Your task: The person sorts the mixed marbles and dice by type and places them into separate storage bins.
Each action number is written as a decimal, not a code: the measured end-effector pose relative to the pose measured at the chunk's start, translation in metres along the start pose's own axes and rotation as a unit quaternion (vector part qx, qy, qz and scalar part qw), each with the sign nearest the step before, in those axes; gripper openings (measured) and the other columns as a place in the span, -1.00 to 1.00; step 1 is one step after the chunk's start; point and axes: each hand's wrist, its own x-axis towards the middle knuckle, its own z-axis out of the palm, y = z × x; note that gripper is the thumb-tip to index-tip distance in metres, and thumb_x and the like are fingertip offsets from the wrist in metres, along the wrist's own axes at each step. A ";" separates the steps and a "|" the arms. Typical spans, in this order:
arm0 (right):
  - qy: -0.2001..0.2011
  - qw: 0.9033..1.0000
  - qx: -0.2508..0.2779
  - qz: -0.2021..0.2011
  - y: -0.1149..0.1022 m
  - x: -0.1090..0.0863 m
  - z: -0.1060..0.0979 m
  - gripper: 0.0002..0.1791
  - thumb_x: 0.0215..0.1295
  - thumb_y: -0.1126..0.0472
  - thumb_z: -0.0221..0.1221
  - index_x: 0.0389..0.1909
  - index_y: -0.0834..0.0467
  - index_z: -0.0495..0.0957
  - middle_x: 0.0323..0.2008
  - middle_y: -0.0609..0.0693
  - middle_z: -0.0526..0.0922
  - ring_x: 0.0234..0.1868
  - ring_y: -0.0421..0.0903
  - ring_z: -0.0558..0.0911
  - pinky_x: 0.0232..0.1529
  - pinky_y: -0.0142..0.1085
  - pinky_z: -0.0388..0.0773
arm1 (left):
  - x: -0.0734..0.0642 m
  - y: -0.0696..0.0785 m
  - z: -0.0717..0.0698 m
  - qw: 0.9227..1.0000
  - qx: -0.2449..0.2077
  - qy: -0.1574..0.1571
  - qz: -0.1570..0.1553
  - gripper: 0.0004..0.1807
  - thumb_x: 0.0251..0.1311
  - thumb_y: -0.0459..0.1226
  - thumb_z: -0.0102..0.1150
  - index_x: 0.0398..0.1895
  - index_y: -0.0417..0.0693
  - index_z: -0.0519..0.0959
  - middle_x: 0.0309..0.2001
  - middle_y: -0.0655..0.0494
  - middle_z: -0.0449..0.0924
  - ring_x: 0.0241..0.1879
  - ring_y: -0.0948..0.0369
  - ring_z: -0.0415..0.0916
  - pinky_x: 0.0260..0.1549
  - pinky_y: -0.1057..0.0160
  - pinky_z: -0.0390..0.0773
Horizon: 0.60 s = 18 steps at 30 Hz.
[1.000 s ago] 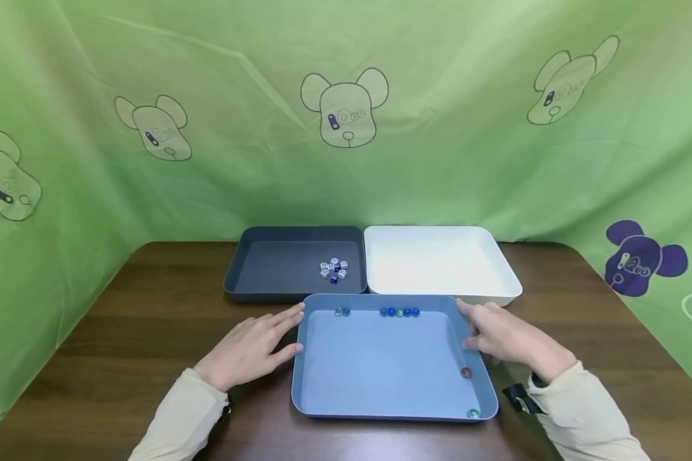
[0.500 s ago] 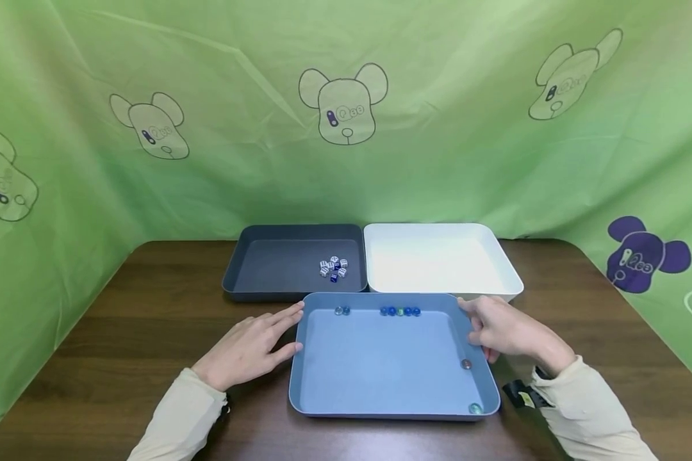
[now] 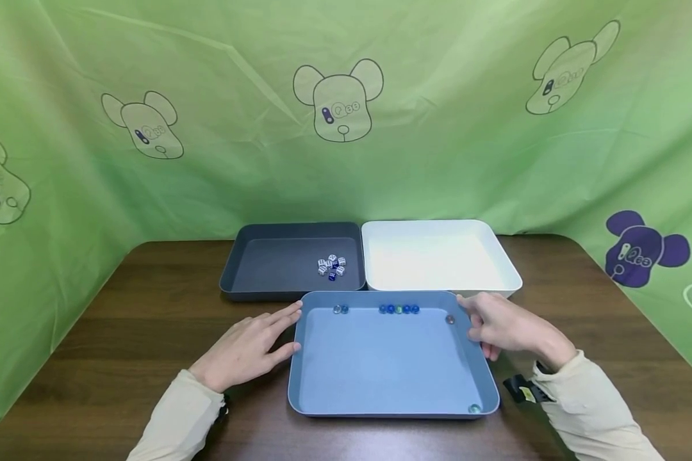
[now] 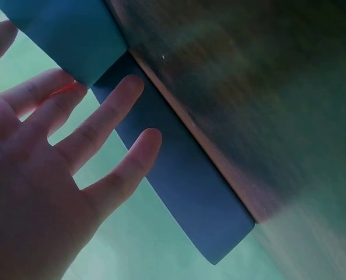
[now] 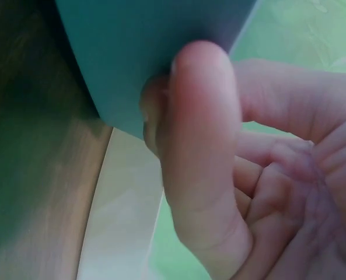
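A blue tray (image 3: 386,358) stands on the table with glass marbles (image 3: 398,309) lined along its far side. Two more marbles (image 3: 340,309) sit at its far left. A reddish-brown marble (image 3: 450,319) is near the far right corner, a pale green one (image 3: 475,408) in the near right corner. My left hand (image 3: 248,352) touches the tray's left wall with spread, mostly straight fingers. My right hand (image 3: 507,323) is at the tray's far right, with index fingertip and thumb against the outer wall and corner; its remaining fingers are bent and partly hidden.
Behind the blue tray stand a dark grey tray (image 3: 271,266) with a cluster of dice (image 3: 331,266) and a white tray (image 3: 438,256), side by side. The wooden table (image 3: 121,358) meets a green cloth backdrop (image 3: 219,173).
The reddish-brown marble has rolled from the tray's right side to near its far right corner. My right thumb has drawn back slightly to the rim. My left hand stays put.
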 end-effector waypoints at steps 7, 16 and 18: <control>-0.013 1.000 0.026 0.001 0.003 0.000 -0.003 -0.27 0.18 0.58 0.10 0.28 0.83 -0.01 -0.73 -0.05 0.43 -0.78 -0.08 0.51 -0.70 -0.15 0.58 | 0.000 -0.002 0.000 1.000 -0.002 0.002 0.004 -0.39 0.50 -0.03 0.06 0.43 -0.25 0.41 0.48 -0.01 0.30 0.26 -0.05 0.49 0.09 -0.14 0.52; -0.020 0.999 0.037 0.008 0.005 0.000 -0.003 -0.27 0.21 0.57 0.12 0.28 0.83 -0.03 -0.72 -0.04 0.43 -0.77 -0.06 0.52 -0.68 -0.16 0.59 | 0.000 -0.002 0.001 1.000 -0.005 0.002 0.003 -0.39 0.50 -0.04 0.06 0.43 -0.26 0.40 0.48 -0.02 0.30 0.27 -0.06 0.48 0.09 -0.16 0.52; -0.021 0.999 0.037 0.006 0.004 0.001 -0.003 -0.27 0.21 0.58 0.11 0.28 0.83 -0.03 -0.72 -0.04 0.43 -0.77 -0.06 0.52 -0.68 -0.15 0.59 | 0.000 -0.002 0.001 1.000 -0.006 0.003 0.002 -0.39 0.49 -0.04 0.08 0.42 -0.26 0.41 0.48 -0.02 0.30 0.27 -0.06 0.48 0.10 -0.16 0.52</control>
